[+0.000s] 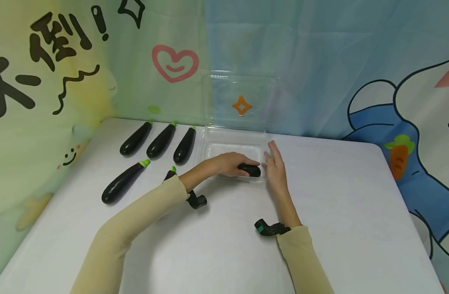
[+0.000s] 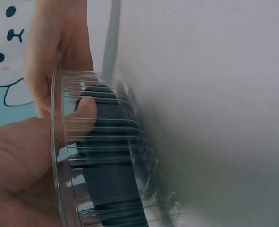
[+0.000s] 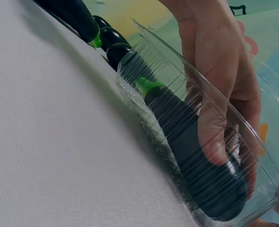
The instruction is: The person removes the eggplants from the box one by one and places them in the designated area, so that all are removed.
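Observation:
My left hand reaches into a clear plastic box and grips an eggplant low by its front wall. Through the ribbed wall in the right wrist view, this dark eggplant lies lengthwise with its green stem end to the left; the left thumb presses on it. My right hand stands at the box's right end, fingers extended and touching that side. In the left wrist view, the right hand shows beyond the box rim.
The box's transparent lid stands raised at the back. Left of the box lie several more eggplants: a back row with one nearest the box, one in front, and another partly hidden by the left arm. A printed cloth backdrop hangs behind the white table.

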`<action>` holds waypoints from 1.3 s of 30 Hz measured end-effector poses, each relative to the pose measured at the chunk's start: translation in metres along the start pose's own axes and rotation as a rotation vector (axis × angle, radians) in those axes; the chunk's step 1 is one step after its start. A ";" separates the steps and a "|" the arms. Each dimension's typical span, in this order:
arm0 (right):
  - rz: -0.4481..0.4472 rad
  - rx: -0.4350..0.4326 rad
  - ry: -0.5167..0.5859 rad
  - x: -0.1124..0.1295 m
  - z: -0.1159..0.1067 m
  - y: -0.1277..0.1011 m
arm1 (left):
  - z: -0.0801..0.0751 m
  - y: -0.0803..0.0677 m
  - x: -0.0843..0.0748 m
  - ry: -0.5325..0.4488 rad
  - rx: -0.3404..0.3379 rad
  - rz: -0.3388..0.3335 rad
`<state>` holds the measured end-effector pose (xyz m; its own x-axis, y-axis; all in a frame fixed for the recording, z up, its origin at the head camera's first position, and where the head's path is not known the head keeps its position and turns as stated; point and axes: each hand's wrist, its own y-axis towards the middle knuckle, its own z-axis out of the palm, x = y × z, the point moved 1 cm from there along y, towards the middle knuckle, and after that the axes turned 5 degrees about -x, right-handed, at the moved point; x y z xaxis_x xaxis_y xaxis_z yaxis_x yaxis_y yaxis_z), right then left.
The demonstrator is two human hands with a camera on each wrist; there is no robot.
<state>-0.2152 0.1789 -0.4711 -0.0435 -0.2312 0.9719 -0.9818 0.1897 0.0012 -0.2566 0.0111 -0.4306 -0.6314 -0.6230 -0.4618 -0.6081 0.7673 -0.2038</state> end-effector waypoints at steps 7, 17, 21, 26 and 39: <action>-0.001 0.010 0.018 -0.001 0.001 0.000 | -0.013 -0.011 0.001 0.040 -0.106 -0.039; 0.023 0.001 -0.012 -0.001 0.005 -0.002 | -0.062 -0.091 -0.001 -0.034 -0.501 0.042; 0.020 0.004 0.003 -0.001 0.004 -0.001 | -0.065 -0.126 0.007 0.009 -0.545 -0.059; 0.027 0.014 0.028 0.000 0.006 -0.002 | -0.061 -0.167 0.021 0.058 -0.637 -0.156; 0.011 0.013 0.047 0.002 0.005 -0.003 | -0.049 -0.235 0.047 0.055 -0.867 -0.345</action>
<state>-0.2133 0.1729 -0.4708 -0.0461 -0.1842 0.9818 -0.9837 0.1793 -0.0125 -0.1670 -0.2060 -0.3626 -0.3576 -0.8186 -0.4494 -0.8986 0.1708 0.4041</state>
